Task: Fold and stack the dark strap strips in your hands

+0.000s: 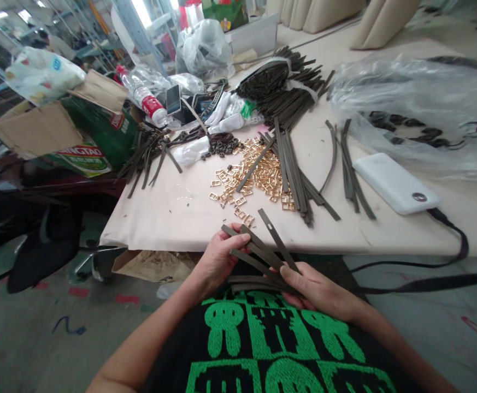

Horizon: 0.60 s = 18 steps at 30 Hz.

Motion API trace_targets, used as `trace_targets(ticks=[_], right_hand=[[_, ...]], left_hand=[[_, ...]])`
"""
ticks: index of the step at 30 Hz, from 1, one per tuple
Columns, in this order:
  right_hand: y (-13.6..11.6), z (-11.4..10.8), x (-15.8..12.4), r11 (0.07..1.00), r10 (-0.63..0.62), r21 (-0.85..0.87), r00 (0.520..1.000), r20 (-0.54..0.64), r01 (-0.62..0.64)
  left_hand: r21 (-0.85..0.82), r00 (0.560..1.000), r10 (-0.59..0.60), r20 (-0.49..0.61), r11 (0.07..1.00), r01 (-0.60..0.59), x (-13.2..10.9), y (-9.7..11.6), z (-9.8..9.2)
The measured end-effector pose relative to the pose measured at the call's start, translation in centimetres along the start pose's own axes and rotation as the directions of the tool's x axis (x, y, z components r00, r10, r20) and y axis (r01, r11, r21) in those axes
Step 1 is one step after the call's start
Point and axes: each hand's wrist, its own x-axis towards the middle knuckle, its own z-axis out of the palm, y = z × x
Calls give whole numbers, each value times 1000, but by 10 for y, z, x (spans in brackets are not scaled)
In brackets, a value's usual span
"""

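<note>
Several dark grey-brown straps fan out between my two hands, just in front of the table edge. My left hand pinches the upper ends of some of them between thumb and fingers. Lower down, my right hand is wrapped round the bundle. One strap with a small slot near its tip sticks up from the right hand, apart from the left. On the table beyond lies a pile of gold-coloured rectangular buckles, with more loose straps beside and partly over it.
A white power bank with a black cable lies at right, near a clear plastic bag. Tied strap bundles sit at the back. A bottle, a phone and a green carton stand or lie left.
</note>
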Motion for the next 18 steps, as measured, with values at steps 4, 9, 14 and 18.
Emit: trace_targets(ticks=[4, 9, 14, 18], right_hand=[[-4, 0, 1, 999, 30, -31, 999, -34, -31], [-4, 0, 1, 999, 38, -32, 994, -101, -42], [1, 1, 2, 998, 60, 23, 996, -62, -59], [1, 3, 2, 999, 24, 26, 999, -44, -22]], left_hand=[[33, 998, -28, 56, 999, 26, -2, -1, -2], [57, 996, -74, 47, 996, 71, -6, -4, -4], [120, 982, -138, 129, 985, 123, -10, -4, -1], [239, 978, -114, 176, 969, 70, -9, -5, -2]])
